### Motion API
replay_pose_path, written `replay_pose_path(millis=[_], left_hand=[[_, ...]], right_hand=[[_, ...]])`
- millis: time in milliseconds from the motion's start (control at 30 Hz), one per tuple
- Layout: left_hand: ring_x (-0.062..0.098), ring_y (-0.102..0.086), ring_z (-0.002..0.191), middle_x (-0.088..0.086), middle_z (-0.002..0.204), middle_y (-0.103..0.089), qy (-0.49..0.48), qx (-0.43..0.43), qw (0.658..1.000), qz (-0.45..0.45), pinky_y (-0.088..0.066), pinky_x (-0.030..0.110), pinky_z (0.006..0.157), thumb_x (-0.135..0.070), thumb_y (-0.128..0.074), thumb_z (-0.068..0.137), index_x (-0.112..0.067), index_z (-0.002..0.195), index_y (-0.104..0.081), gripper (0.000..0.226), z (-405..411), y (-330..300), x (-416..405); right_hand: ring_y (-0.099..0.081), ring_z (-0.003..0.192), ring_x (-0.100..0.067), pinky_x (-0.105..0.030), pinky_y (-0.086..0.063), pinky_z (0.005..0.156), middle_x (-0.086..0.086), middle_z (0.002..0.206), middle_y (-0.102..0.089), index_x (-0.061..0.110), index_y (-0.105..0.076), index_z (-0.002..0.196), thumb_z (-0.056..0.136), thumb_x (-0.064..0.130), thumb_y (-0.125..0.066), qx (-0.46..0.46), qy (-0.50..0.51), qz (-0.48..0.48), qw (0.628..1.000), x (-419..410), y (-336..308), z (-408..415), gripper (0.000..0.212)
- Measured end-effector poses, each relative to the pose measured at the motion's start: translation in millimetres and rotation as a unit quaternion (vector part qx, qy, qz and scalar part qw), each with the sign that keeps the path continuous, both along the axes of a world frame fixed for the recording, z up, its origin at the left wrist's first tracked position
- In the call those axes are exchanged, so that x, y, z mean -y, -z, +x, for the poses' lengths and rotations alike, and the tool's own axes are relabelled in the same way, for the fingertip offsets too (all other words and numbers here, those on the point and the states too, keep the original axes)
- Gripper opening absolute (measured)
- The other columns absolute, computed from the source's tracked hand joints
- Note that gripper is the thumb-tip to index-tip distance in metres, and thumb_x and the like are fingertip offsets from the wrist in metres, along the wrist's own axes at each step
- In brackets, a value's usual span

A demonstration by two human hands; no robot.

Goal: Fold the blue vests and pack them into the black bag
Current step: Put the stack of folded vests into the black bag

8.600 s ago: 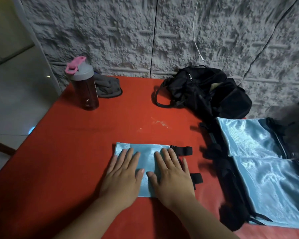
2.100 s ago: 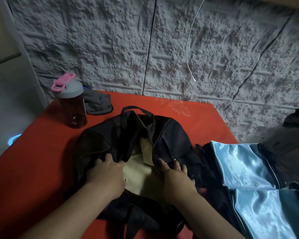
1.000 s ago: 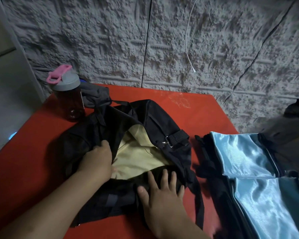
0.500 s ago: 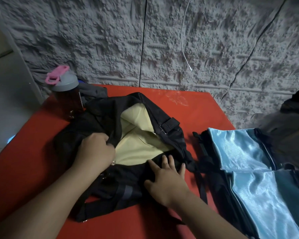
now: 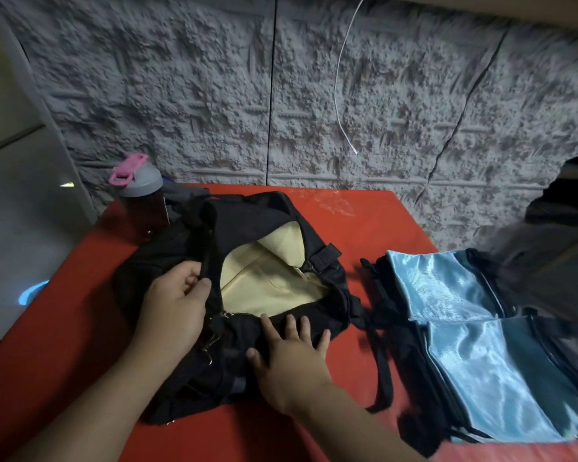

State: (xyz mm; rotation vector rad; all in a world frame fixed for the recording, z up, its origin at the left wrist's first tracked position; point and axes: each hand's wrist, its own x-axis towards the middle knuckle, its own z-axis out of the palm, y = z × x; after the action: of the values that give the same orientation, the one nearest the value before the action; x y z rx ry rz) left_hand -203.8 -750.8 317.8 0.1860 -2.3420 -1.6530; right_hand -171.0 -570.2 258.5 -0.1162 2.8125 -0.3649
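Observation:
The black bag (image 5: 257, 215) lies in the middle of the red table (image 5: 374, 228), its mouth open and its tan lining (image 5: 274, 278) showing. My left hand (image 5: 177, 301) grips the bag's left rim, thumb curled over the black edge. Flat on the bag's near side lies my right hand (image 5: 289, 355), fingers spread and straight. Shiny blue vests (image 5: 474, 331) with black straps are spread flat at the table's right. No folded vest shows inside the bag.
A dark bottle (image 5: 144, 201) with a grey lid and pink cap stands at the back left, a grey cloth (image 5: 184, 193) behind it. A white cable (image 5: 339, 95) hangs down the rough grey wall. The bag's black strap (image 5: 382, 371) trails between bag and vests.
The folded vest from the table is out of sight and the bag sits in front of me. My left hand has pulled the rim wider open; my right hand stays pressed on the near side.

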Motion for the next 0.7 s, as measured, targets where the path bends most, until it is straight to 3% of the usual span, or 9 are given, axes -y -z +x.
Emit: replay_pose_path(millis=[67, 133, 200, 333, 467, 600, 700], left_hand=[[0.025, -0.058, 0.067, -0.003, 0.071, -0.062, -0.008, -0.024, 0.994, -0.105, -0.048, 0.04, 0.067, -0.01, -0.065, 0.091, -0.02, 0.085, -0.069, 0.012, 4, 1, 3], [0.032, -0.062, 0.08, 0.009, 0.085, -0.065, -0.036, -0.048, 0.971, -0.231, -0.05, 0.041, 0.077, -0.003, -0.068, 0.089, -0.006, 0.099, -0.071, 0.011, 8, 3, 4], [0.037, -0.064, 0.089, 0.016, 0.095, -0.065, -0.043, -0.035, 0.954, -0.293, -0.052, 0.044, 0.082, -0.005, -0.07, 0.089, 0.002, 0.112, -0.068, 0.025, 10, 3, 1], [0.036, -0.061, 0.102, 0.014, 0.112, -0.062, -0.051, 0.001, 0.949, -0.31, -0.052, 0.048, 0.085, -0.014, -0.071, 0.089, -0.007, 0.128, -0.06, 0.042, 16, -4, -10], [0.041, -0.054, 0.112, 0.015, 0.121, -0.06, -0.028, -0.004, 0.918, -0.395, -0.051, 0.053, 0.087, -0.021, -0.072, 0.087, -0.011, 0.133, -0.059, 0.049, 31, -9, -34], [0.031, -0.054, 0.114, 0.003, 0.12, -0.061, 0.074, -0.059, 0.906, -0.414, -0.051, 0.046, 0.093, -0.026, -0.072, 0.086, -0.015, 0.124, -0.066, 0.04, 64, -3, -90], [0.021, -0.054, 0.116, -0.004, 0.124, -0.057, 0.183, -0.094, 0.893, -0.401, -0.05, 0.04, 0.098, -0.04, -0.059, 0.085, -0.024, 0.124, -0.065, 0.042, 93, 11, -146]], right_hand=[[0.008, 0.156, -0.033, -0.065, 0.01, 0.118, -0.013, 0.17, -0.005, 0.035, -0.002, 0.161, 0.103, 0.059, -0.029, -0.003, -0.012, -0.032, 0.999, -1, -6, 4, 0.069], [0.009, 0.156, -0.032, -0.063, 0.008, 0.12, -0.014, 0.17, -0.003, 0.033, -0.003, 0.161, 0.104, 0.057, -0.029, -0.014, -0.026, -0.041, 0.999, -5, -13, 8, 0.067], [0.011, 0.156, -0.033, -0.06, 0.006, 0.122, -0.016, 0.169, -0.001, 0.031, -0.004, 0.162, 0.105, 0.055, -0.03, -0.027, -0.04, -0.032, 0.998, -10, -20, 12, 0.067], [0.004, 0.155, -0.037, -0.06, 0.004, 0.122, -0.019, 0.167, -0.01, 0.029, -0.017, 0.159, 0.103, 0.054, -0.035, -0.054, -0.071, 0.002, 0.996, -25, -42, 25, 0.064], [-0.012, 0.152, -0.036, -0.061, -0.002, 0.122, -0.018, 0.16, -0.027, 0.024, -0.034, 0.151, 0.1, 0.051, -0.044, -0.082, -0.054, 0.037, 0.994, -67, -74, 47, 0.059], [-0.037, 0.139, -0.03, -0.052, -0.02, 0.121, -0.008, 0.138, -0.053, 0.027, -0.05, 0.14, 0.097, 0.048, -0.047, -0.12, 0.012, 0.043, 0.992, -135, -92, 68, 0.048], [-0.05, 0.127, -0.027, -0.04, -0.034, 0.112, -0.004, 0.126, -0.063, 0.023, -0.061, 0.126, 0.097, 0.043, -0.05, -0.155, 0.085, 0.052, 0.983, -201, -99, 83, 0.037]])
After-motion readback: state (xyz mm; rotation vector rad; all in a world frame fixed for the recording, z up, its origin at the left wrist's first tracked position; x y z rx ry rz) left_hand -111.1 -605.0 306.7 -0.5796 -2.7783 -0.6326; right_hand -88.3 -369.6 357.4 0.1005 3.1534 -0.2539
